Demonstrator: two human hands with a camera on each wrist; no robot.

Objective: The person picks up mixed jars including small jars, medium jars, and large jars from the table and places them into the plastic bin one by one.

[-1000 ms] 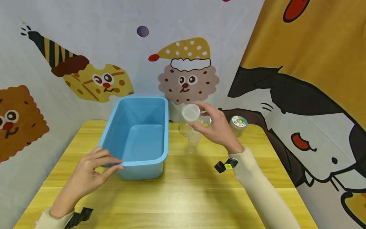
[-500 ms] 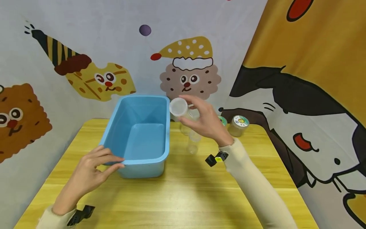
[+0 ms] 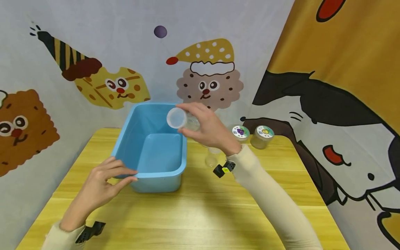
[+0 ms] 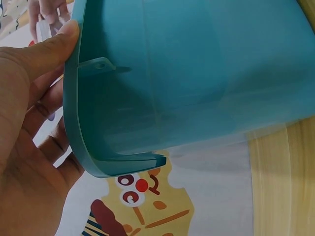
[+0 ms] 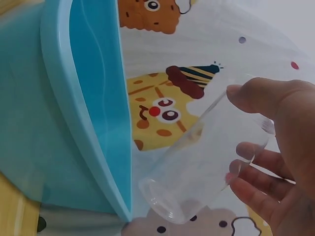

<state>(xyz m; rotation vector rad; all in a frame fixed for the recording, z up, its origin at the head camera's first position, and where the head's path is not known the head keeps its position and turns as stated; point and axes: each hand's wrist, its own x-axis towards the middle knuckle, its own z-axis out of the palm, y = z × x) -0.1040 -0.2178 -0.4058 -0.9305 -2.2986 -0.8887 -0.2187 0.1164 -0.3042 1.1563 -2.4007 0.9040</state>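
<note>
My right hand (image 3: 208,127) grips a clear cylindrical jar with a whitish round lid (image 3: 176,118), held tilted over the right rim of the blue plastic tub (image 3: 159,175). In the right wrist view, thumb and fingers curl round the clear jar (image 5: 197,167), and its far end points toward the tub. My left hand (image 3: 103,182) pinches the tub's front left rim between thumb and fingers. The left wrist view shows that thumb on the rim and the tub's bare inner wall (image 4: 197,64). A small clear container (image 3: 211,159) stands right of the tub, partly behind my right hand.
Two clear jars with fruit-printed lids, one purple (image 3: 240,132) and one yellow-green (image 3: 264,132), stand at the back right. The wooden table (image 3: 193,215) backs onto a cartoon-printed cloth (image 3: 131,31).
My right hand has lifted the clear jar and carried it left, from the back of the table to the tub's right rim. The left hand has kept its hold on the tub.
</note>
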